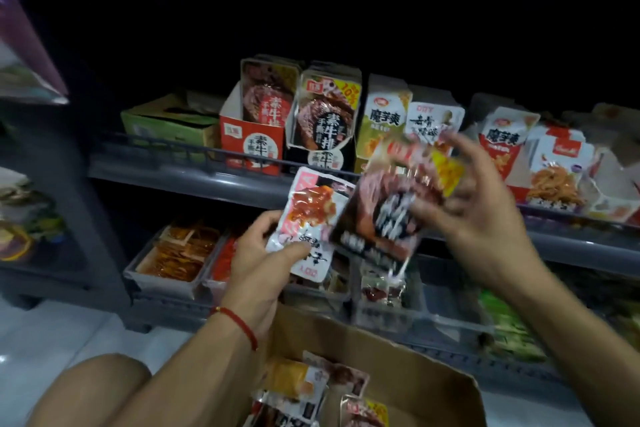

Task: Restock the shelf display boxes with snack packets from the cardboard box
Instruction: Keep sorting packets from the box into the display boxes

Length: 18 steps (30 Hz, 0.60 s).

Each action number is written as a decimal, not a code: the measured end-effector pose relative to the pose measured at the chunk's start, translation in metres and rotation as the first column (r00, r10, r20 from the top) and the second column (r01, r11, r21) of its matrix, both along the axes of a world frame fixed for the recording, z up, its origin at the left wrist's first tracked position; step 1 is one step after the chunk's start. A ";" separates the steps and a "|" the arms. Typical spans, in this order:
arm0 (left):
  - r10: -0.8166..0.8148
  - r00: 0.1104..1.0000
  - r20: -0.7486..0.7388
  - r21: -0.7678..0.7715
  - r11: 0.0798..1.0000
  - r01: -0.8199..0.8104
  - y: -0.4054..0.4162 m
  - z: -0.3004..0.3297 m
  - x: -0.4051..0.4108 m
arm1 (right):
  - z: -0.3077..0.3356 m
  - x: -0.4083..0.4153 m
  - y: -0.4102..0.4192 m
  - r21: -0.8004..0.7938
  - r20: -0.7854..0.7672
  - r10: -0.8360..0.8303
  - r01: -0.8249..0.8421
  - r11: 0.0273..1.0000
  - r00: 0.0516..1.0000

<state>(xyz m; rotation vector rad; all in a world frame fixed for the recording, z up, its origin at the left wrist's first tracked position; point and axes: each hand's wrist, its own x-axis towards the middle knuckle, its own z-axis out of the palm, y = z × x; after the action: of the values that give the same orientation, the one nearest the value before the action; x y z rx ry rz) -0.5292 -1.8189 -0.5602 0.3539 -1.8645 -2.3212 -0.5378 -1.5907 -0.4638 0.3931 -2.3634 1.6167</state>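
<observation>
dark packet [388, 208]: in right hand [485, 215], fingers curled on its right edge, long axis tilted up-right
matching black display box [323, 121]: upper shelf, up-left of that grip, right hand nearer
white-pink packet [308, 218]: pinched by left hand [263, 253]
cardboard box [398, 367]: below, packets inside

Crouched by a grey shelf [214, 180] lined with display boxes [252, 146] of snack packs. Left hand [258, 262] pinching a white-and-red packet [311, 215], thumb across its front. Right hand [474, 215] gripping a dark packet [391, 208], pretty blurry, overlapping the white one. Open cardboard box [412, 367] below, more packets inside. Red string bracelet [239, 321] on left wrist.
</observation>
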 end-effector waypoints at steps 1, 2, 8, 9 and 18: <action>0.049 0.999 -0.019 -0.001 0.999 -0.049 -0.006 0.002 -0.001 | 0.019 -0.012 -0.009 0.008 -0.083 0.000 0.000 1.000 0.997; 0.087 0.996 -0.037 0.002 0.996 -0.087 -0.011 0.004 -0.001 | 0.035 -0.025 -0.017 0.008 -0.162 0.004 -0.002 1.000 0.987; 0.186 0.981 -0.060 -0.018 0.982 -0.187 -0.032 0.009 -0.006 | 0.088 -0.116 -0.078 0.064 -0.363 -0.031 0.058 0.996 0.931; 0.197 0.978 -0.066 -0.023 0.980 -0.199 -0.035 0.010 -0.006 | 0.087 -0.126 -0.087 0.093 -0.366 -0.028 0.066 0.993 0.930; 0.229 0.969 -0.091 -0.026 0.972 -0.232 -0.051 0.020 -0.007 | 0.052 -0.163 -0.107 0.260 -0.269 -0.030 0.102 0.960 0.963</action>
<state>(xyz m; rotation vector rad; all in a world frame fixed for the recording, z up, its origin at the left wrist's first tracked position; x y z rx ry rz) -0.5359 -1.8695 -0.5407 0.4321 -1.7212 -2.1122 -0.7007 -1.6980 -0.4116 0.5380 -2.3656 1.1306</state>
